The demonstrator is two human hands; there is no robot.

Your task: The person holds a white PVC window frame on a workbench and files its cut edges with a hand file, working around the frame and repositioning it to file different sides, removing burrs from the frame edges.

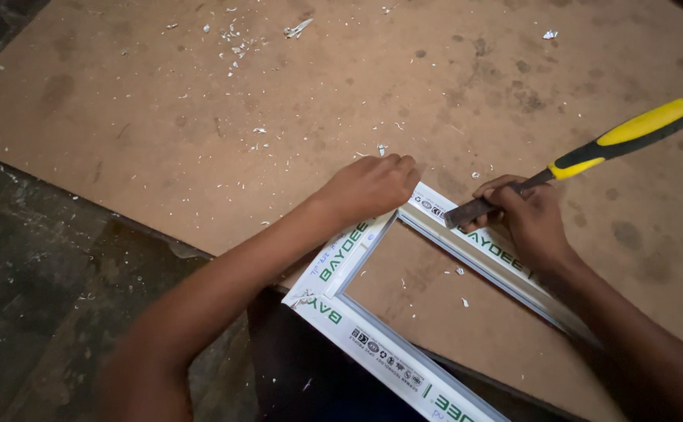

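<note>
Two hands: left hand [372, 186] steadies frame [341, 266], right hand [525, 219] grips chisel [591, 156]

left hand [372, 186] pressing white frame [341, 258] corner | right hand [525, 219] gripping chisel [583, 160] blade on frame

Two hands are at work here, the left hand [371, 186] and the right hand [525, 219], and between them there is one chisel [583, 160] with a yellow and black handle. One white window frame [372, 344] lies on one brown board [201, 117] that serves as the counter. White shavings [236, 43] are scattered across the board, too many and too small to count.
</note>
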